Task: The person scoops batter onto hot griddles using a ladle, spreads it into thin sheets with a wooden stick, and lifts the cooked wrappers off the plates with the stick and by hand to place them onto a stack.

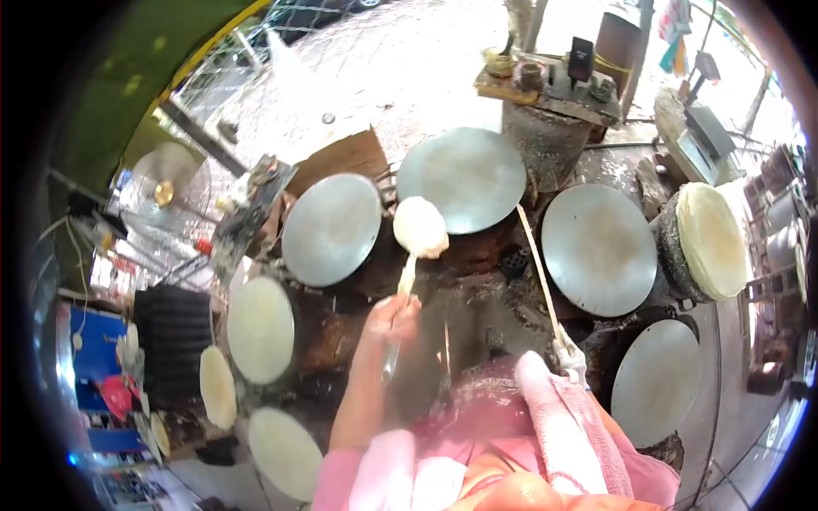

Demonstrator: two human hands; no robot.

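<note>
My left hand (394, 318) is closed around the handle of a ladle-like tool (420, 228), its rounded head coated in pale batter or dough. That head is held in front of two bare round griddles, the large back griddle (461, 177) and the left griddle (331, 230). My right hand (569, 356), in a whitish covering and partly hidden by a pink towel (569, 426), grips a long thin stick (539, 272). The stick slants up toward the large griddle's right edge. Pale batter sheets cover the upper-left griddle (261, 330) and the lower-left griddle (286, 453).
Further bare griddles stand on the right (599, 250) and lower right (656, 383). A stack of thin round pancakes (717, 242) sits at far right; another pancake (218, 387) lies at left. A fan (164, 192) stands back left, and a small cluttered table (554, 95) behind.
</note>
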